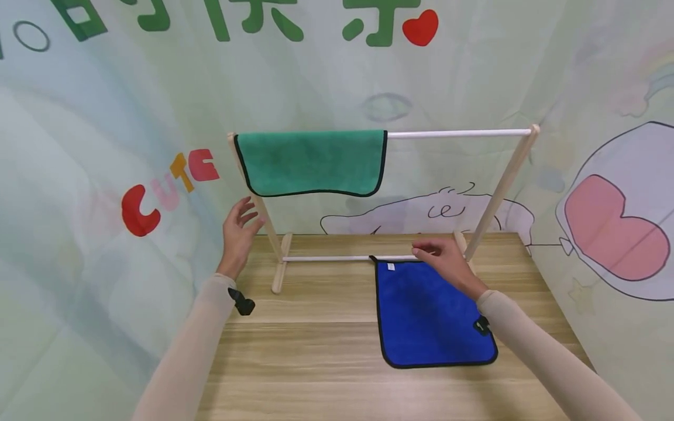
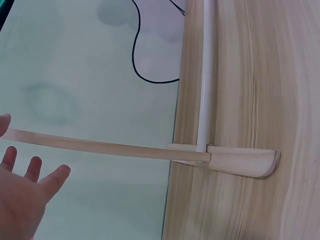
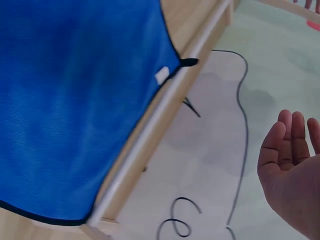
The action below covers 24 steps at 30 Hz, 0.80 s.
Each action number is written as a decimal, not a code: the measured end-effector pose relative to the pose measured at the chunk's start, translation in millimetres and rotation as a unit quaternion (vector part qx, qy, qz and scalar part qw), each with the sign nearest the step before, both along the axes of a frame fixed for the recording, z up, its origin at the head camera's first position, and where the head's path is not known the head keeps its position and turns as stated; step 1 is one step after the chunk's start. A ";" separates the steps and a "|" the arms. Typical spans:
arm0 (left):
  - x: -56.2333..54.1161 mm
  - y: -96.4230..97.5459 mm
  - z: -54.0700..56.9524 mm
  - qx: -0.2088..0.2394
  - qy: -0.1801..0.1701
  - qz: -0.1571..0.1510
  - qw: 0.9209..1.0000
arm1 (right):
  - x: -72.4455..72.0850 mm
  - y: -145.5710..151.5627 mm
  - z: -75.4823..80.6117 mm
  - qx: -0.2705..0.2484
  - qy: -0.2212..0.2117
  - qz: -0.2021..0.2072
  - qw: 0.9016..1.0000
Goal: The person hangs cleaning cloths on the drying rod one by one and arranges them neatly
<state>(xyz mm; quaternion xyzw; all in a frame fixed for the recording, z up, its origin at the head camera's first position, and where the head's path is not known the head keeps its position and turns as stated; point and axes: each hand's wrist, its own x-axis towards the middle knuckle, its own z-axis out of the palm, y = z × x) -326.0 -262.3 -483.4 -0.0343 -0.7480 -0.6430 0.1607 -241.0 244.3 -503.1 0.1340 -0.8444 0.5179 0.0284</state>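
Note:
A green towel (image 1: 310, 164) with black edging hangs over the left part of the rack's white top bar (image 1: 458, 134). Beside the rack's left wooden post (image 1: 267, 225) is my left hand (image 1: 241, 231), fingers spread and holding nothing; in the left wrist view its fingers (image 2: 54, 181) stand close to that post. My right hand (image 1: 444, 257) is raised over the far edge of a blue towel (image 1: 432, 321), fingers loosely bent with nothing between them. The blue towel lies flat on the table, its black-edged far side and white tag (image 3: 162, 75) along the rack's lower bar (image 3: 150, 131).
The rack stands on wooden feet (image 1: 281, 275) at the back of the wood-grain table (image 1: 295, 362). Its right post (image 1: 502, 190) leans up behind my right hand. A printed cloth backdrop (image 1: 105, 117) surrounds the table at the back and sides.

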 end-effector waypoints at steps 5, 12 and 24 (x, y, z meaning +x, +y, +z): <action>-0.8 5.5 -4.4 0.013 0.013 0.014 1.000 | 7.1 7.3 -15.5 -0.010 -0.023 -0.002 1.000; -2.7 10.3 -9.3 0.019 -0.002 0.023 1.000 | 13.6 12.7 -40.9 -0.016 -0.051 -0.013 0.998; 7.2 30.5 1.9 0.046 -0.027 0.064 0.997 | 24.6 30.7 -77.8 0.029 -0.057 -0.037 0.997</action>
